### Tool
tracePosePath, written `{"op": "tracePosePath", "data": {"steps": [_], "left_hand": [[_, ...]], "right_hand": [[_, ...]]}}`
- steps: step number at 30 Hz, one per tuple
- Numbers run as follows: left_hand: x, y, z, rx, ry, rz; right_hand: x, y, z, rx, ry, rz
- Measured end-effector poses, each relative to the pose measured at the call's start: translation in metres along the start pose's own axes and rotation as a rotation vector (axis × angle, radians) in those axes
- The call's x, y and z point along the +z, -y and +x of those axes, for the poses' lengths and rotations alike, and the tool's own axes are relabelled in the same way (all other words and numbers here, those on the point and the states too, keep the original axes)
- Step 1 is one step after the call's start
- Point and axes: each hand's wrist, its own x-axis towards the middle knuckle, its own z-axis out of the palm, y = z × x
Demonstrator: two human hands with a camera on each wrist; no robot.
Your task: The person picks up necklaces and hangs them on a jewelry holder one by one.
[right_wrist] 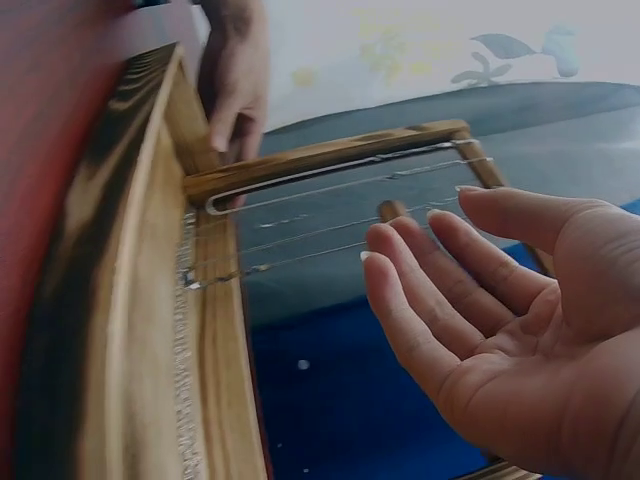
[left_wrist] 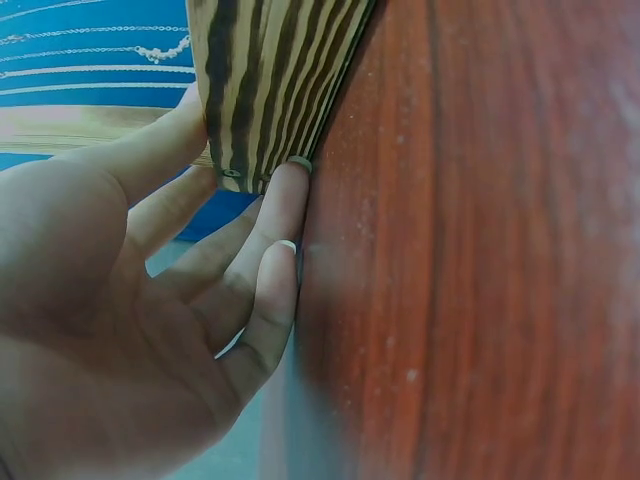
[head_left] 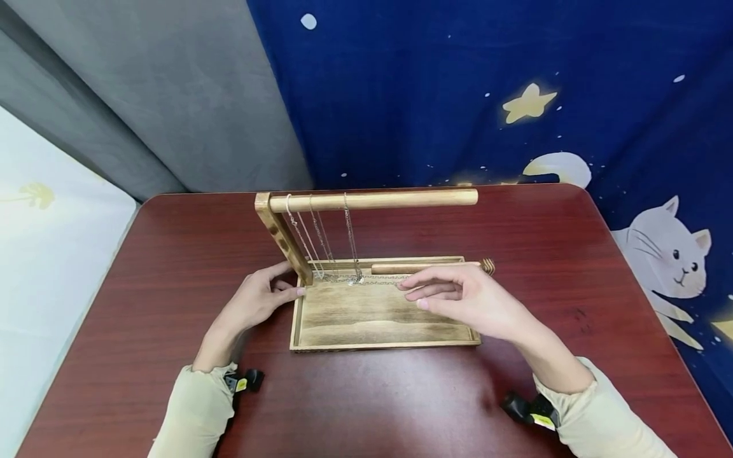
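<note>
A wooden jewelry stand has a flat tray [head_left: 378,315], a left post [head_left: 284,238] and a long top rod [head_left: 389,200]. Several thin necklaces [head_left: 349,229] hang from the rod's left part, their lower ends reaching the back of the tray. My left hand [head_left: 260,296] grips the tray's left end by the post; its thumb lies on the rim, with fingers on the outer side [left_wrist: 285,190]. Over the tray's right side hovers my right hand [head_left: 458,296], palm facing left, fingers loosely bent around nothing. In the right wrist view, its palm [right_wrist: 540,350] is bare.
A shorter rod [head_left: 395,269] runs above the tray's back right, partly behind my right hand. Fine chains [right_wrist: 185,380] lie along the tray's back strip. The stand rests on a reddish-brown table [head_left: 189,254]. Blue and grey curtains [head_left: 401,95] hang behind.
</note>
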Motion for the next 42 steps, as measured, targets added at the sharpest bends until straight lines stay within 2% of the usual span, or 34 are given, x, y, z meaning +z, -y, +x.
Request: {"op": "tracePosePath", "data": {"steps": [9, 15, 20, 28, 33, 36, 42], "left_hand": [[0.000, 0.000, -0.002, -0.011, 0.010, -0.041], [0.000, -0.003, -0.002, -0.022, 0.014, -0.049], [0.000, -0.004, -0.003, -0.022, 0.007, -0.039], [0.002, -0.005, -0.003, 0.003, 0.001, -0.030], [0.002, -0.004, -0.003, -0.008, 0.001, -0.020], [0.002, -0.005, -0.004, -0.008, 0.003, -0.017], [0.000, -0.007, -0.004, -0.008, 0.013, -0.024]], "right_hand": [[0.012, -0.028, 0.001, -0.023, 0.009, -0.060], [0.015, -0.045, 0.006, 0.014, -0.035, -0.111], [0.017, -0.059, 0.013, 0.013, -0.071, -0.206], [0.020, -0.067, 0.024, 0.026, -0.134, -0.343], [0.023, -0.068, 0.030, 0.024, -0.177, -0.403], [0.024, -0.069, 0.033, 0.056, -0.213, -0.474], [0.025, -0.069, 0.039, 0.183, -0.246, -0.592]]}}
